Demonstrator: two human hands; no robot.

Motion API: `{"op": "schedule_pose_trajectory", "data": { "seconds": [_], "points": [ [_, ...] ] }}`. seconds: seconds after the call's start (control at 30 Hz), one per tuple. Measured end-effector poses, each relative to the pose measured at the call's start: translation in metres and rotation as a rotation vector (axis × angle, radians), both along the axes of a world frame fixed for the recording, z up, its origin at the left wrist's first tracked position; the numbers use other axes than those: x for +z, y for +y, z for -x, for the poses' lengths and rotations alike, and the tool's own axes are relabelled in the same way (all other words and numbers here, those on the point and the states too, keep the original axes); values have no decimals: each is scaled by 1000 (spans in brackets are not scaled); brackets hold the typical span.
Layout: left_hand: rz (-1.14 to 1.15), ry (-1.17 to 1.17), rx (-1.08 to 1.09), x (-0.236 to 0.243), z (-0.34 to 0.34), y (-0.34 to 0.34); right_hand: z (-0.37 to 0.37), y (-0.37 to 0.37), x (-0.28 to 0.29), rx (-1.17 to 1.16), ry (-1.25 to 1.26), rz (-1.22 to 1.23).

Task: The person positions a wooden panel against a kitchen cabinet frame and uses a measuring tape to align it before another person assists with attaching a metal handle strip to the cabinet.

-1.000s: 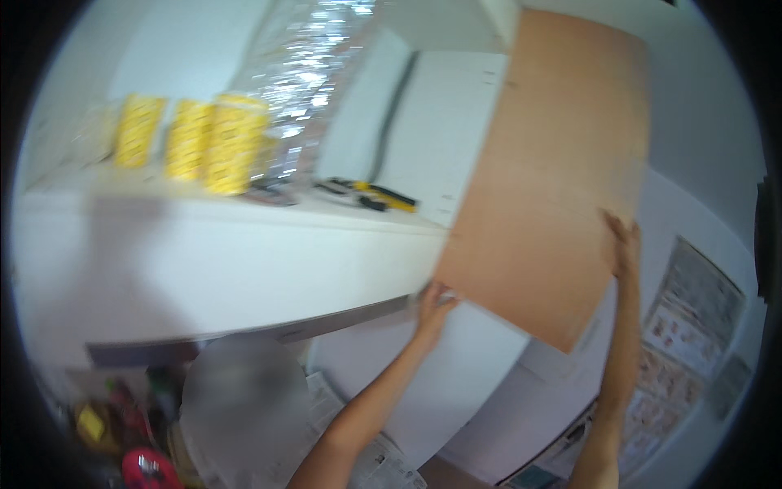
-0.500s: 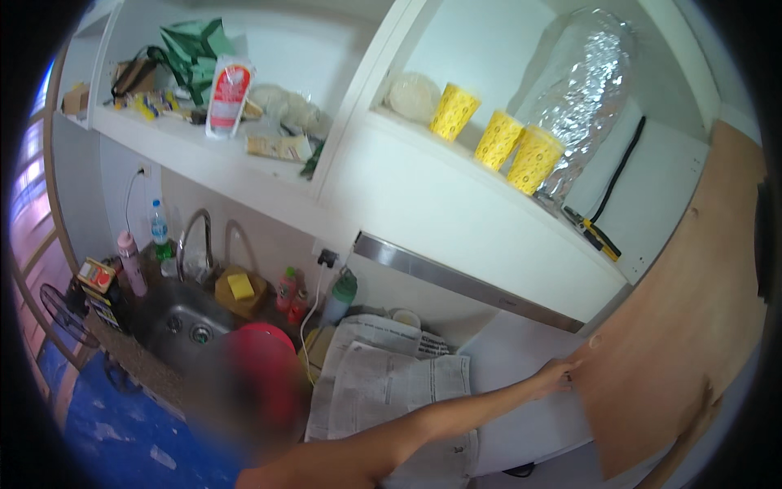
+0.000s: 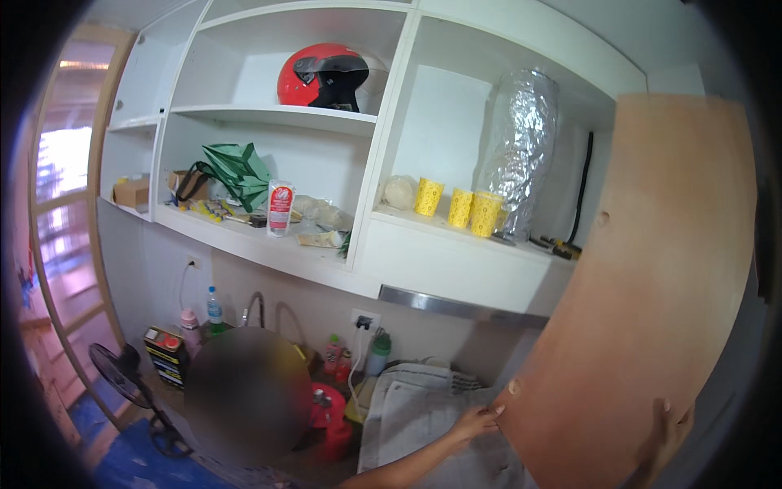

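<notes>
I hold a large brown wooden panel (image 3: 643, 301) upright at the right, tilted in front of the white shelf unit (image 3: 391, 163). My left hand (image 3: 476, 424) grips the panel's lower left edge. My right hand (image 3: 668, 428) holds its lower right edge, fingers wrapped over the front. The panel has two small round holes on its left side. It hides the right end of the shelf.
Three yellow cups (image 3: 456, 204), a foil duct (image 3: 521, 147), a red helmet (image 3: 326, 77) and a green bag (image 3: 236, 171) sit on the shelves. Below are a sink tap (image 3: 257, 306), bottles, a fan (image 3: 122, 371) and a newspaper-covered appliance (image 3: 415, 407).
The view swung left and down, bringing the sink and left shelves into sight. The panel shifted from the centre to the right side, both hands still on it.
</notes>
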State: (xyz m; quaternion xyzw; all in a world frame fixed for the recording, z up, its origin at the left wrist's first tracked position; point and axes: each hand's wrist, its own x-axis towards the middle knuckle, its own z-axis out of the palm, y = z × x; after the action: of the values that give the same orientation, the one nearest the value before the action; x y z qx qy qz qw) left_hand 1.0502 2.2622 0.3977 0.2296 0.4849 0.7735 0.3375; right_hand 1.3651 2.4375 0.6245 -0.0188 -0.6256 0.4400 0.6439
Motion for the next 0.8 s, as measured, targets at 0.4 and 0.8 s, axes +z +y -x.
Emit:
{"op": "schedule_pose_trajectory", "data": {
  "seconds": [0.4, 0.8],
  "points": [
    [46, 279, 751, 41, -28, -184, 59, -124, 33, 352, 94, 40],
    [-308, 58, 755, 105, 117, -322, 172, -293, 122, 399, 73, -119]
  ]
}}
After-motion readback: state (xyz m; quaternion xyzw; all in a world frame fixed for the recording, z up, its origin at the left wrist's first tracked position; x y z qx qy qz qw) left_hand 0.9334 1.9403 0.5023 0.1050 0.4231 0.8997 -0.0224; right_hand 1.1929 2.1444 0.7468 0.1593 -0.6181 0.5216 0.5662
